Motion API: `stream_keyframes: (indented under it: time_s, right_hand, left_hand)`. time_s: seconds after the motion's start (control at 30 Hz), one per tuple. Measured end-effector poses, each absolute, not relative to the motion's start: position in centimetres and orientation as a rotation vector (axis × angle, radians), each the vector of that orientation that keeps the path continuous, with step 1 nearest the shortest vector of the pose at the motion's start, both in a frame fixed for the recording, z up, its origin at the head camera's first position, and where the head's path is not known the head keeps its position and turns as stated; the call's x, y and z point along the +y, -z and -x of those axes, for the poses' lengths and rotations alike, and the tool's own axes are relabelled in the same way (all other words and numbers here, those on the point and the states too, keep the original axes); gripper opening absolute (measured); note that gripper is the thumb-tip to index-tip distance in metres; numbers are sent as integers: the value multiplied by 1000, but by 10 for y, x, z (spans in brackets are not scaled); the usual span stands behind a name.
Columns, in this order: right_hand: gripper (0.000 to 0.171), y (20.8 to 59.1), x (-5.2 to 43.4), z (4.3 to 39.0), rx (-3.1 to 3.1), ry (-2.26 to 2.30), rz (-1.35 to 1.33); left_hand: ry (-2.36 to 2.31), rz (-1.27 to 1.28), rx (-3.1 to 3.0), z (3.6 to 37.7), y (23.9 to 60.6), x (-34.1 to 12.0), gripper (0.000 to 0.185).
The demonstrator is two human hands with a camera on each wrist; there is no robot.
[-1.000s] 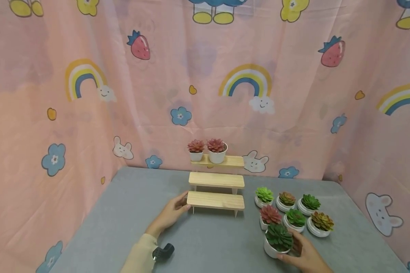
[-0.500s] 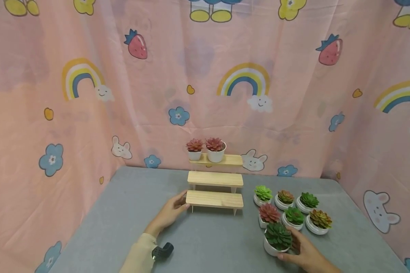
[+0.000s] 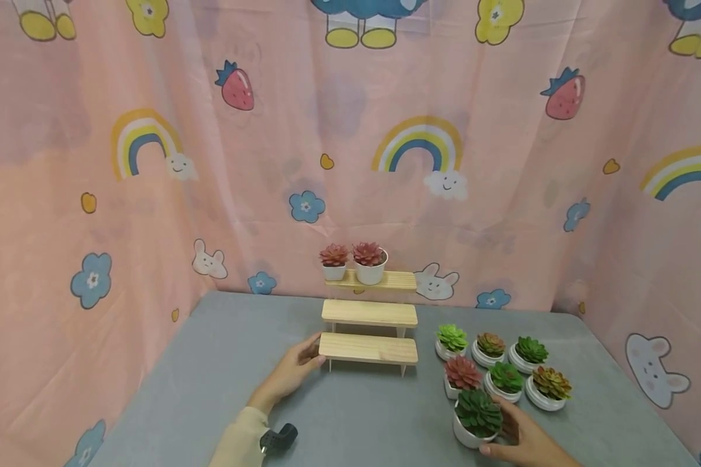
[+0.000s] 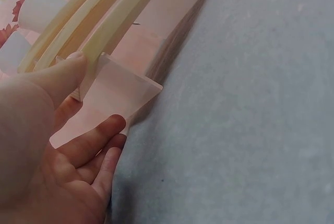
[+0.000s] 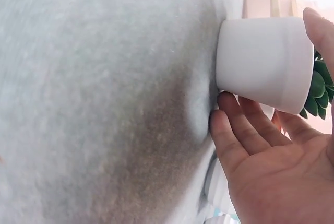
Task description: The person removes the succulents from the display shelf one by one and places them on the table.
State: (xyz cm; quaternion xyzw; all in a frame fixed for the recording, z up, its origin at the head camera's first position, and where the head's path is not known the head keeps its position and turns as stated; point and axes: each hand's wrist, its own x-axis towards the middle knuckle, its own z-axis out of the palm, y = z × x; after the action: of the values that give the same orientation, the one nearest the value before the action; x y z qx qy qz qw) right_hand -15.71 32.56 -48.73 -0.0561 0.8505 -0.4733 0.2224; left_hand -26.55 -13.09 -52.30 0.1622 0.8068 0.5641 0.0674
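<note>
A three-tier wooden display stand (image 3: 369, 348) stands mid-table on clear side supports. At the left end of its lowest board, my left hand (image 3: 292, 366) holds the edge; in the left wrist view the thumb (image 4: 70, 72) lies against the board, with the other fingers beside the support panel. My right hand (image 3: 522, 433) grips a dark green succulent in a white pot (image 3: 478, 415), thumb at the front and fingers along the right side. The pot (image 5: 263, 62) appears to rest on the table in the right wrist view.
Two red succulents (image 3: 369, 264) in white pots occupy the stand's top board. Several small potted succulents (image 3: 505, 377), green, brown and yellowish, cluster at the table's right, just behind the held pot. A pink patterned curtain (image 3: 350, 194) hangs behind the grey table (image 3: 222, 350).
The head view has tilted slightly, shifting the scene in the frame. Both hands keep their holds, and the plants and stand stay in place.
</note>
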Motion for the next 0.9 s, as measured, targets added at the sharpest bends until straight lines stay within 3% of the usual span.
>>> stream_keyframes:
  time_s: [0.5, 0.9]
  right_hand:
    - [74, 466, 328, 155, 2386, 1408, 274]
    - [63, 428, 318, 168, 2539, 1571, 535]
  left_hand:
    - [-1740, -494, 2396, 265, 521, -130, 65]
    - [-1724, -479, 2422, 263, 520, -130, 64]
